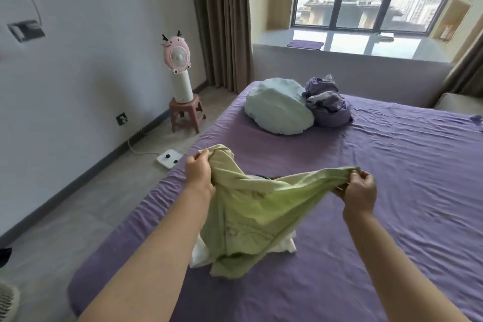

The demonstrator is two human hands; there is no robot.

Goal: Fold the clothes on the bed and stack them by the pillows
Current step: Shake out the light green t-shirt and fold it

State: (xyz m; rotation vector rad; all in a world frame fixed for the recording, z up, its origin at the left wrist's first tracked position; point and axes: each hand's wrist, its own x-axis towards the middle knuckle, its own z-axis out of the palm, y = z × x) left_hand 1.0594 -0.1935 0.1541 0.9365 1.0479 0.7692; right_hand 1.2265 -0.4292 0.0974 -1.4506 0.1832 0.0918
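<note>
Your bed point(366, 191), under a wrinkled purple sheet, fills the centre and right of the frame. At its far end, upper centre, you have a pale blue pillow point(278, 110) touching a crumpled purple bundle point(328, 106). Lower centre, white cloth point(287, 246) lies on the sheet.

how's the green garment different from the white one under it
The green garment is lifted and stretched between the left hand and the right hand; the white garment lies on the bed, held by neither hand. The green garment shows nearly whole; the white garment is mostly covered, with only edges peeking out below the green one. Both are unfolded, on the near part of the bed, away from the pillow.
</note>
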